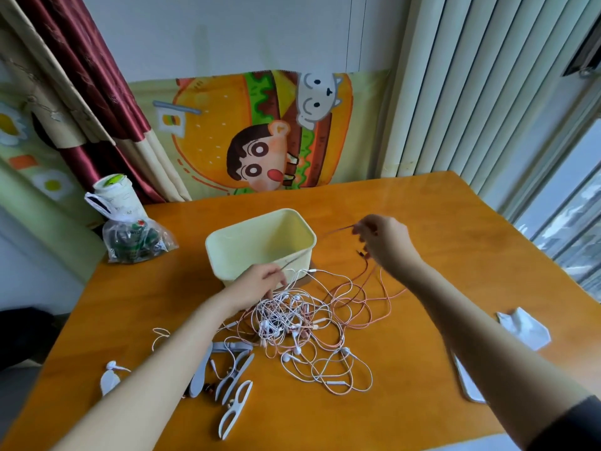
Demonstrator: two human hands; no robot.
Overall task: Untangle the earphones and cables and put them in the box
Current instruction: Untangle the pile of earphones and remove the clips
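Note:
A tangled heap of white earphones and pink cables (304, 323) lies in the middle of the orange table (439, 222). Behind it stands an open pale yellow box (260, 244) with nothing visible inside. My right hand (387, 242), raised to the right of the box, pinches a dark red cable (338, 230) that stretches past the box front to my left hand (260, 283). My left hand grips that cable at the heap's upper left edge, just in front of the box.
Several white cable-winder clips (227, 379) lie at the near left. A plastic bag (135, 239) and a cup (112, 190) stand at the far left corner. A crumpled white paper (525, 327) and a phone (466, 382) lie right.

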